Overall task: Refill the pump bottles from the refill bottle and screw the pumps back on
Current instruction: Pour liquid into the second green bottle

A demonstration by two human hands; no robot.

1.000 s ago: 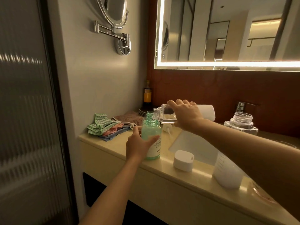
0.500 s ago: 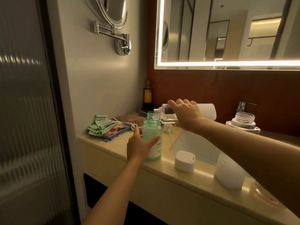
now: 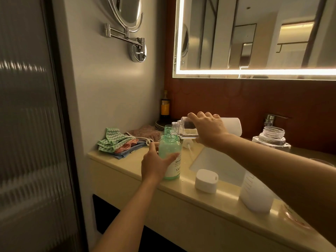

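While the left hand (image 3: 154, 164) wraps its fingers and thumb round the lower body of the green pump bottle (image 3: 170, 151), that bottle stands upright and uncapped on the cream counter (image 3: 127, 160), just left of the frame's centre. Above it, the right hand (image 3: 209, 130) grips the clear refill bottle (image 3: 183, 128) from over the top, fingers curled round its body, and holds it tipped almost flat with its open neck pointing left and down, right over the green bottle's mouth. Some clear liquid lies along the lower side of the refill bottle; whether any is running out I cannot tell. A second green bottle (image 3: 168, 128) peeps up directly behind the first one. Just right of them a white pump (image 3: 187, 143) lies on its side at the edge of the sink basin (image 3: 218, 164). Nearer the front edge of the counter sits a white cap (image 3: 206, 180), and to its right a frosted white container (image 3: 256, 197). Further right and back, by the tap (image 3: 271, 120), stands a clear open jar (image 3: 271, 138). Folded cloths (image 3: 116, 142) are piled at the left end of the counter, with a dark bottle with an orange label (image 3: 165, 106) in the corner behind them, under the lit mirror (image 3: 254, 33).
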